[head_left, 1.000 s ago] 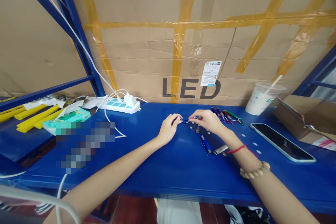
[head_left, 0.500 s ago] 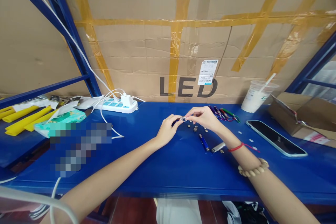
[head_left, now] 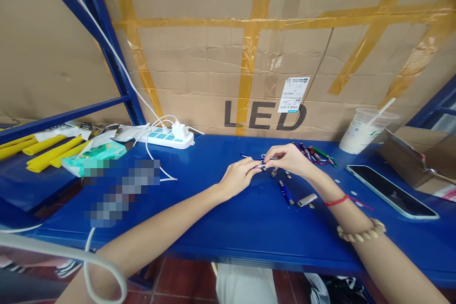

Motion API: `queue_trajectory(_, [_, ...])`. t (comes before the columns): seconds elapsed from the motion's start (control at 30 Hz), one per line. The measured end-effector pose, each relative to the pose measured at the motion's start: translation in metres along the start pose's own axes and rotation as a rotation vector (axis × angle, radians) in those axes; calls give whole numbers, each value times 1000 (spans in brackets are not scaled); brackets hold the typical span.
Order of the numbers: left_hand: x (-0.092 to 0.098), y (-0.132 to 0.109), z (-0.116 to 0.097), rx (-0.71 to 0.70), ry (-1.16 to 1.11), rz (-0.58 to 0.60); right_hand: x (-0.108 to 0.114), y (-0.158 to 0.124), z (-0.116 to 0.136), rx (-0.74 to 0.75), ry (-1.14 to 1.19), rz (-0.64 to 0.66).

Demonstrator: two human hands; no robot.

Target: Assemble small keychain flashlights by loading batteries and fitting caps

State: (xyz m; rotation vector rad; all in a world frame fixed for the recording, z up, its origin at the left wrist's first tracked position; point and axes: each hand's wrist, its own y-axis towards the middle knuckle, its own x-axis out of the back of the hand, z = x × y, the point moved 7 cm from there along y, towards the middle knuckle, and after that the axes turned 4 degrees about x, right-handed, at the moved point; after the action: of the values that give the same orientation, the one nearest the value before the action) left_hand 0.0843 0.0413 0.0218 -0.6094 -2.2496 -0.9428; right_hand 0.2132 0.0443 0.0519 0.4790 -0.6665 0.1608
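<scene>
closest to us, below the edge of the blue table (head_left: 199, 235), shows a pale cloth (head_left: 245, 285). a red cord (head_left: 337, 202) and a beaded bracelet (head_left: 361, 232) circle our right arm. on the tabletop lie a blue tube (head_left: 285, 193) and, just beside its lower end, a silver bar (head_left: 307, 200). past them our left hand (head_left: 238, 179) and our right hand (head_left: 289, 159) meet, the fingertips of both pinching a silver-and-blue piece (head_left: 261, 165) over the table, partly hidden by them. a blue clip (head_left: 244, 155) pokes out beyond our left fingers; we cannot tell whether it joins the piece. small metal bits (head_left: 274, 173) lie beneath our right hand. off to our right, a phone (head_left: 392, 192) lies flat; farther back stands a cup (head_left: 361, 135) with a straw. behind everything rises taped cardboard (head_left: 195, 80).
</scene>
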Motion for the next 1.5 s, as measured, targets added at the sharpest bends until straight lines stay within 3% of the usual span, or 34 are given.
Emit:
queue_trajectory(0.57, [2,1,5,37,26,12,-11,0,1,-24,-16,5])
queue_trajectory(0.8, [2,8,23,173,-19,-32,-11,0,-5,-52,-45,11])
queue_trajectory(1.03, [18,8,26,262,-221,-273,20,-3,-9,-114,-328,-111])
queue_trajectory(1.23, [24,4,29,419,-309,-303,16,-7,-22,-187,-659,32])
queue_trajectory(1.5, [22,3,36,437,-374,-339,14,-9,-23,-270,-758,95])
